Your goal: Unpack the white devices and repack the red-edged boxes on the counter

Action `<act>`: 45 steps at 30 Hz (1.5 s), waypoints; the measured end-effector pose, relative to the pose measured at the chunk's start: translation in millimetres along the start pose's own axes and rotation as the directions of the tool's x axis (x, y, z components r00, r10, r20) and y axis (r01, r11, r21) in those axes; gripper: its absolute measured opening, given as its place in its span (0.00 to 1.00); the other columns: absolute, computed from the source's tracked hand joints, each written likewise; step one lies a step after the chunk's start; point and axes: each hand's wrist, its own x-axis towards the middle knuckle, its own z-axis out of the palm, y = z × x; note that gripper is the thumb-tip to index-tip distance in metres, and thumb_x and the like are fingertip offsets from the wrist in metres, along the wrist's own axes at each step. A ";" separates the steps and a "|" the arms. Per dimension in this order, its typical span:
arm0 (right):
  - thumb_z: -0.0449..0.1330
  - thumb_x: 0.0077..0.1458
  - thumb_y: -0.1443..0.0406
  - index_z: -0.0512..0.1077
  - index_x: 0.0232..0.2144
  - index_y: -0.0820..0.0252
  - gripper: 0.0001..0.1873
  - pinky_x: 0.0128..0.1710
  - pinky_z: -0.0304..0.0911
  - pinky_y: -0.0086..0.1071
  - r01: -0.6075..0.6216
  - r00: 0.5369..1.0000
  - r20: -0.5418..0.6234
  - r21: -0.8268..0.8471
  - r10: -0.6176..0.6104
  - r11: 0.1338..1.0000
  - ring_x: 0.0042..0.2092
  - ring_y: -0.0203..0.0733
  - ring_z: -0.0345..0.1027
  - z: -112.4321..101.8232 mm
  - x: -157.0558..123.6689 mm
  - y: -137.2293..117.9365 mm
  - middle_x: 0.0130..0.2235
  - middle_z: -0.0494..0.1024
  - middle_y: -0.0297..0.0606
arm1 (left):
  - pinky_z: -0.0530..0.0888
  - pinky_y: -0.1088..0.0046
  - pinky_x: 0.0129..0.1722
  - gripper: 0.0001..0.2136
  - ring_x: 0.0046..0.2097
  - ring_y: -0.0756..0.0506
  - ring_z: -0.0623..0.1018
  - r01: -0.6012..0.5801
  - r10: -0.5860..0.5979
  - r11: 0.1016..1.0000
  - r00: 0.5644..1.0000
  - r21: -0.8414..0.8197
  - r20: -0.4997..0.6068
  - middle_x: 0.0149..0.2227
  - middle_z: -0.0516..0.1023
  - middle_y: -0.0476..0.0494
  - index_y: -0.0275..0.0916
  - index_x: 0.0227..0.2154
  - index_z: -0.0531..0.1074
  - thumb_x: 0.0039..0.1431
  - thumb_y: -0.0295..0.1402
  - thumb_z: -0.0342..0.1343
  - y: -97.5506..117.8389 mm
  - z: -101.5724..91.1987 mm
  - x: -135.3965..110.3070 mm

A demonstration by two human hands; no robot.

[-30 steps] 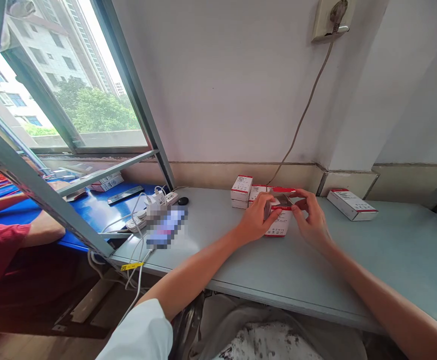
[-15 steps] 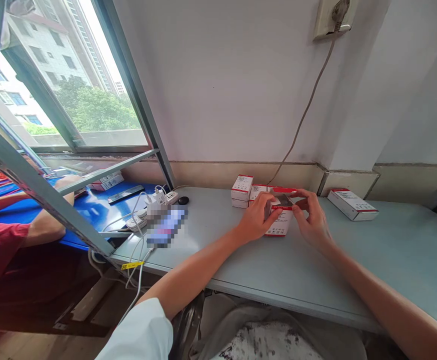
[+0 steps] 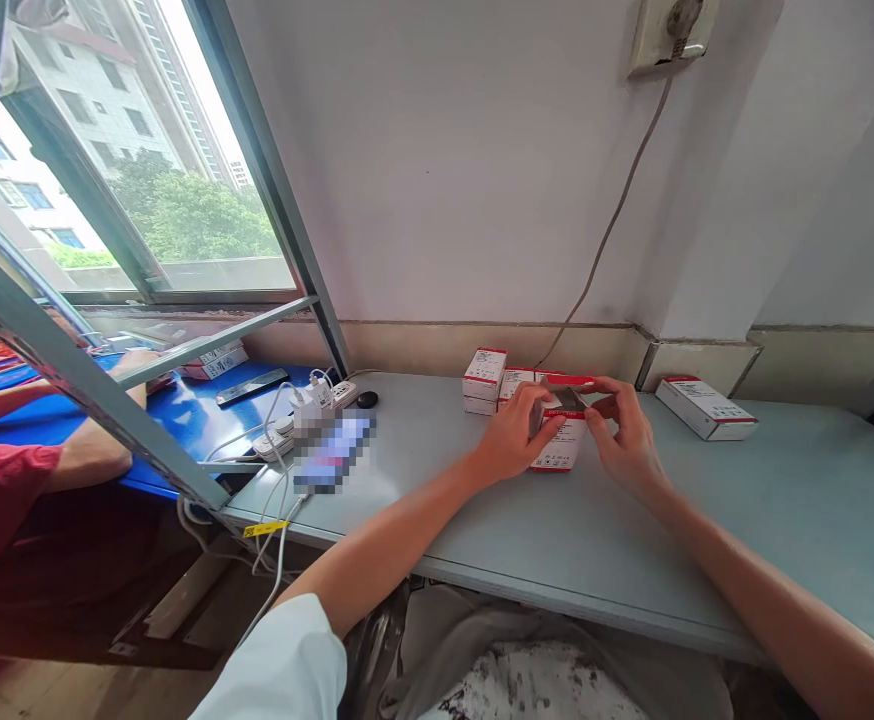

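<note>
A small white carton with red edges [image 3: 555, 452] stands upright on the grey desk, its top end open with a dark inside showing. My left hand [image 3: 513, 432] curls around the upper left of this carton, thumb across the near side and fingers behind. At the upper right edge, the thumb and bent fingers of my right hand [image 3: 624, 438] pinch the rim or a flap; which one I cannot tell. Just behind stand similar red-and-white boxes, one stack [image 3: 484, 374] to the left and another box [image 3: 518, 381] partly hidden by my hands.
Another such box [image 3: 707, 410] lies to the right by the wall. On the left are a blurred phone [image 3: 334, 452], a power strip [image 3: 343, 394], cables and a black round object [image 3: 366, 400]. A metal frame [image 3: 107, 385] separates a blue table, where another person's arm [image 3: 103, 440] rests.
Almost nothing differs. The dark opening at the carton's top shows slightly more between my fingers; both hands keep their places.
</note>
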 end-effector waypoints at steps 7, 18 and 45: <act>0.57 0.71 0.57 0.68 0.57 0.50 0.15 0.38 0.74 0.41 -0.023 1.000 0.009 0.007 0.023 1.000 0.39 0.45 0.75 -1.2 0.7 -1.4 0.54 0.79 0.43 | 0.78 0.61 0.47 0.17 0.46 0.42 0.79 0.016 -0.016 1.000 1.000 0.000 0.010 0.55 0.76 0.40 0.45 0.54 0.65 0.77 0.52 0.52 2.5 -1.4 0.0; 0.58 0.71 0.55 0.70 0.57 0.50 0.16 0.28 0.66 0.36 -0.083 0.996 0.019 -0.010 0.083 0.996 0.40 0.47 0.76 -0.5 -0.8 3.4 0.48 0.79 0.42 | 0.77 0.61 0.47 0.17 0.51 0.41 0.79 0.009 -0.008 1.000 1.000 -0.017 0.028 0.56 0.76 0.40 0.45 0.57 0.64 0.77 0.50 0.52 0.9 -1.3 -0.2; 0.57 0.73 0.46 0.71 0.53 0.50 0.19 0.28 0.66 0.35 -0.118 0.993 -0.007 0.018 0.118 0.993 0.40 0.47 0.77 0.8 1.0 2.6 0.47 0.79 0.42 | 0.78 0.63 0.43 0.20 0.47 0.43 0.79 -0.019 0.018 0.999 0.999 0.026 0.041 0.56 0.77 0.39 0.45 0.57 0.65 0.77 0.54 0.50 2.5 -0.5 1.0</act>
